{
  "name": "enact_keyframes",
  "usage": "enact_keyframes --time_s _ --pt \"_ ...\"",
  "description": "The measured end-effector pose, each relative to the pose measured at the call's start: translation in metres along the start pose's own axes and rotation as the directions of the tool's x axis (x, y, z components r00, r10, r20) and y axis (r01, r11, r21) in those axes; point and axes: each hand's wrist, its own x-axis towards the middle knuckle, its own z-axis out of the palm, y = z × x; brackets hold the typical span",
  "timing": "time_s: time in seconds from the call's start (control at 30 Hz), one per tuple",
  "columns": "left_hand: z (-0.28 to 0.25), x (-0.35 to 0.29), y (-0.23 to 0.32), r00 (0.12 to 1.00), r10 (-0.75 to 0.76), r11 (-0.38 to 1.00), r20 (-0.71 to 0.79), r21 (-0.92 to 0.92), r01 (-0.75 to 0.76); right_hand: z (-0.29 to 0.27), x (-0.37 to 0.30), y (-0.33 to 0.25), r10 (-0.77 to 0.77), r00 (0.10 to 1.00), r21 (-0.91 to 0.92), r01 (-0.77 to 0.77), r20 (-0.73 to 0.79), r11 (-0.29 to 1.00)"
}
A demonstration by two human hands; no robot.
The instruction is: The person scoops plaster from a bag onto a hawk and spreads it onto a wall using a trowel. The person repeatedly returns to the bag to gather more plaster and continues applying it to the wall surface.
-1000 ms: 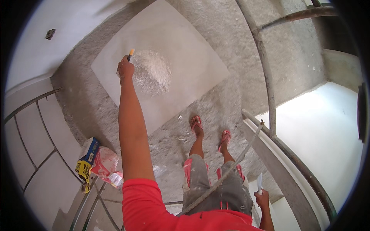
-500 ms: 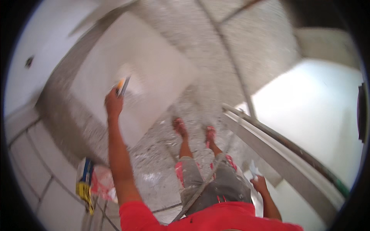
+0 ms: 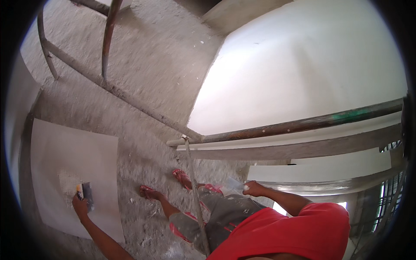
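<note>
My left hand (image 3: 79,204) is closed round the handle of a putty knife (image 3: 89,197) with an orange-and-black grip and a wide grey blade. The blade is over a pale sheet (image 3: 97,160) on the rough floor, next to a rough whitish patch (image 3: 67,182). Whether it touches the sheet cannot be told. By my thigh, my right hand (image 3: 253,189) is closed on a flat, translucent whitish piece (image 3: 235,184); its exact kind does not show. My legs in grey shorts (image 3: 232,212) and my red flip-flops (image 3: 147,191) are on the floor to the right of the sheet.
A rusty pipe railing (image 3: 299,125) with a green patch runs across the right side, and another pipe (image 3: 130,100) continues to the upper left. A thin pole (image 3: 196,190) crosses in front of my legs. Beyond the railing is a bright white wall surface (image 3: 312,65).
My view has swung right, so the sheet now lies at lower left and the railing runs across. The blue-and-yellow package has left the picture. Both hands keep their hold.
</note>
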Motion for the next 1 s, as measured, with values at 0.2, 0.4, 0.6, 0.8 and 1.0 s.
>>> enact_keyframes --time_s 0.2,0.4,0.6,0.8,1.0 --pt "-0.065 -0.031 0.074 0.933 -0.026 1.000 -0.359 -0.016 0.021 0.002 -0.005 0.016 0.012 0.999 -0.029 -0.011 0.034 1.000" --pt "-0.072 -0.050 0.110 0.726 -0.278 0.950 -0.629 -0.066 0.306 -0.015 0.010 0.027 -0.027 0.993 -0.053 0.033 0.118 0.998" --pt "-0.017 -0.052 0.062 0.746 -0.496 0.468 -0.444 -0.860 -0.201 -0.036 0.042 0.033 -0.232 0.963 -0.102 0.247 0.138 0.964" --pt "-0.032 -0.165 0.210 0.289 -0.877 0.157 -0.384 -0.797 -0.583 -0.044 0.036 0.017 -0.218 0.959 0.009 0.220 0.184 0.975" --pt "-0.004 -0.273 0.241 0.198 -0.924 0.084 -0.329 -0.675 -0.733 -0.049 0.054 0.037 -0.296 0.932 -0.039 0.310 0.210 0.950"
